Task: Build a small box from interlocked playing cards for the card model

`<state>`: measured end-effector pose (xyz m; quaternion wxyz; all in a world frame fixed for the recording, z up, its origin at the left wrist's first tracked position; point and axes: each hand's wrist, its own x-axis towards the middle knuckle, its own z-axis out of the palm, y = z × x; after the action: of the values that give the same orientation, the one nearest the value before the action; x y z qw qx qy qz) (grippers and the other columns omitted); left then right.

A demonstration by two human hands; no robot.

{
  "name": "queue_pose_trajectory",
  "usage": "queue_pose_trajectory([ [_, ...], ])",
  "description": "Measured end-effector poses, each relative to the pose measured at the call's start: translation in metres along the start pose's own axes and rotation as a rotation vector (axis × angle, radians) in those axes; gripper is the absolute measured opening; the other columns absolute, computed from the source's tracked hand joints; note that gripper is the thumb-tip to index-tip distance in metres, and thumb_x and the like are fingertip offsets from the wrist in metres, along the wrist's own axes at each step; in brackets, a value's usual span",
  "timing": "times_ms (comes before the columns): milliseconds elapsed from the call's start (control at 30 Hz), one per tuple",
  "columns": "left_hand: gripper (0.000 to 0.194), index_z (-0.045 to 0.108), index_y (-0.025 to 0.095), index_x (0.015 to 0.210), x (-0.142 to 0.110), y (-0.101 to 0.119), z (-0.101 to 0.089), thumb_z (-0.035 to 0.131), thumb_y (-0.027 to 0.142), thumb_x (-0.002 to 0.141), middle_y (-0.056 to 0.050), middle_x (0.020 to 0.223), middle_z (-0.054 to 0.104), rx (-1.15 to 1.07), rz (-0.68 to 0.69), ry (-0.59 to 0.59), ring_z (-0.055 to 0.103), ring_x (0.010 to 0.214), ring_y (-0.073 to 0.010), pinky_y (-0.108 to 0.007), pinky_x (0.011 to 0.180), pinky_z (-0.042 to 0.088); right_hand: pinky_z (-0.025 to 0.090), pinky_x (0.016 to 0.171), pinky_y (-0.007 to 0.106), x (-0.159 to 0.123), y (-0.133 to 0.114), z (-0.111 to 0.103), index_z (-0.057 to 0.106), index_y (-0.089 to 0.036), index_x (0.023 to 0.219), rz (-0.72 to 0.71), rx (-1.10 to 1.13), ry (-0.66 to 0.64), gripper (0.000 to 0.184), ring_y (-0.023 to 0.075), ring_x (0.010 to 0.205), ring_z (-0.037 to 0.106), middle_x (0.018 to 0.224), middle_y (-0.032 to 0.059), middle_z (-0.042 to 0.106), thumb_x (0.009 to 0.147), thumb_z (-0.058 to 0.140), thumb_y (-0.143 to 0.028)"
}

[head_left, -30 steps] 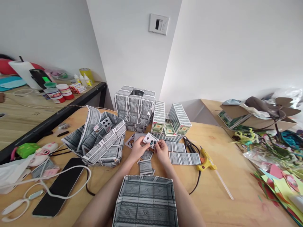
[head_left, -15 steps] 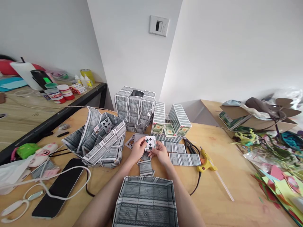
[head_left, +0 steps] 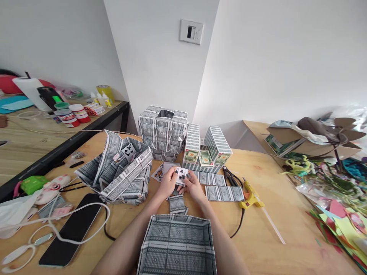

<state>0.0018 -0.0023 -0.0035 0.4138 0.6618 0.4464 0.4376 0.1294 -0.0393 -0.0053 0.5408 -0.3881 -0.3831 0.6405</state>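
A playing card, a three of clubs, is held face up between both hands above the table. My left hand is closed on its left edge, thumb on top. My right hand pinches the card's right side. Beneath them lie loose cards with grey patterned backs. Close to my body stands an open box made of cards, between my forearms. Left of my hands, another card-built box holds folded card strips and a few face-up cards.
Behind stand a card-built block and stacked card packs. Joined card strips, black-handled scissors and a yellow glue gun lie to the right. A phone with a white cable rests at left; craft scraps fill the far right.
The three of clubs has tilted a little in my hands, and my right fingers have shifted up along its edge. The other things on the table stay where they were.
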Motion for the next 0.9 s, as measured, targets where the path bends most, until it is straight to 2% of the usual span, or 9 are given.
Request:
queue_pose_trajectory([
  [133, 0.017, 0.054, 0.017, 0.085, -0.002, 0.004, 0.0, 0.038, 0.016, 0.078, 0.0, 0.07, 0.056, 0.002, 0.013, 0.018, 0.051, 0.061, -0.0122, -0.021, 0.054, 0.04, 0.047, 0.04, 0.023, 0.0, 0.0, 0.0, 0.043, -0.022, 0.092, 0.043, 0.069, 0.009, 0.029, 0.0137, 0.049, 0.061, 0.064, -0.0034, 0.06, 0.075, 0.055, -0.043],
  [267, 0.014, 0.052, 0.017, 0.079, -0.002, 0.006, 0.0, 0.038, 0.015, 0.076, 0.003, 0.062, 0.05, 0.053, 0.005, 0.035, 0.047, 0.055, -0.011, -0.02, 0.05, 0.036, 0.045, 0.038, 0.024, 0.0, 0.0, 0.0, 0.044, -0.023, 0.093, 0.038, 0.071, 0.02, 0.023, 0.0146, 0.046, 0.059, 0.063, -0.0037, 0.059, 0.076, 0.051, -0.038],
  [367, 0.014, 0.052, 0.017, 0.079, -0.001, 0.007, 0.0, 0.039, 0.015, 0.076, 0.003, 0.062, 0.05, 0.065, 0.018, 0.041, 0.047, 0.056, -0.0111, -0.02, 0.051, 0.035, 0.042, 0.035, 0.023, 0.0, 0.001, -0.001, 0.043, -0.024, 0.097, 0.024, 0.055, 0.044, 0.025, 0.0146, 0.044, 0.058, 0.061, -0.0044, 0.058, 0.076, 0.05, -0.037],
  [533, 0.016, 0.053, 0.017, 0.082, -0.003, 0.009, 0.0, 0.038, 0.018, 0.077, 0.002, 0.062, 0.052, -0.015, -0.01, 0.026, 0.048, 0.055, -0.011, -0.02, 0.05, 0.037, 0.044, 0.037, 0.025, -0.001, 0.0, -0.002, 0.038, -0.027, 0.105, 0.023, 0.021, 0.053, 0.033, 0.0146, 0.041, 0.056, 0.06, -0.0059, 0.058, 0.075, 0.049, -0.037],
  [733, 0.018, 0.054, 0.017, 0.085, -0.004, 0.011, 0.0, 0.038, 0.018, 0.076, 0.001, 0.065, 0.055, -0.127, -0.068, 0.036, 0.05, 0.056, -0.0112, -0.02, 0.05, 0.04, 0.044, 0.037, 0.024, -0.001, -0.003, 0.0, 0.038, -0.026, 0.097, 0.032, 0.042, 0.006, 0.027, 0.0147, 0.043, 0.057, 0.06, -0.0056, 0.058, 0.075, 0.049, -0.037],
  [900, 0.017, 0.055, 0.018, 0.082, -0.004, 0.012, 0.0, 0.039, 0.019, 0.075, 0.002, 0.065, 0.056, -0.163, -0.084, 0.058, 0.05, 0.054, -0.0107, -0.02, 0.049, 0.04, 0.043, 0.036, 0.023, -0.001, -0.003, 0.001, 0.039, -0.025, 0.093, 0.028, 0.034, 0.017, 0.026, 0.0153, 0.044, 0.058, 0.056, -0.0058, 0.057, 0.074, 0.052, -0.039],
])
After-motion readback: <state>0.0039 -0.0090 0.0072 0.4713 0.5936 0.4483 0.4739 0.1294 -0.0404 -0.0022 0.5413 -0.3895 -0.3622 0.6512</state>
